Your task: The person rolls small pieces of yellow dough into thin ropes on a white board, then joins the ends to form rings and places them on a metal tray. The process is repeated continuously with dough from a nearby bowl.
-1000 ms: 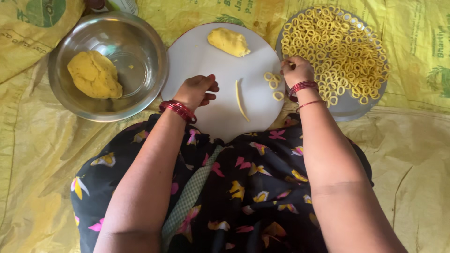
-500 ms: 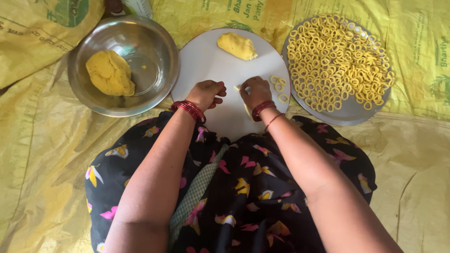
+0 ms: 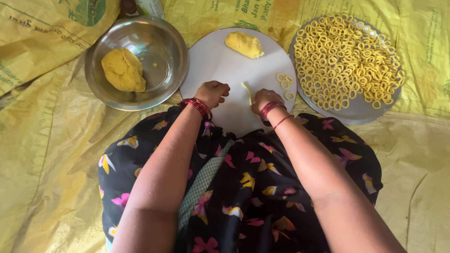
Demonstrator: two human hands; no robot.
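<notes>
I had both fists on the round white board (image 3: 220, 61). Left hand (image 3: 213, 92) was loosely clenched, nothing visibly held. Right hand (image 3: 265, 98) was clenched, touching the thin yellow dough strip (image 3: 247, 92). At 1 o'clock, three small dough rings (image 3: 284, 84). Further out, a small yellow dough lump (image 3: 244, 44), then the round steel plate (image 3: 356, 112) heaped with rings: many made. At 10 o'clock, a steel bowl (image 3: 173, 42) held a big dough ball (image 3: 123, 70): plenty left.

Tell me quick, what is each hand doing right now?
Left hand: loosely curled, resting on the white board, holding nothing visible.
Right hand: fingers curled at the thin dough strip; whether it grips it cannot be told.
</notes>
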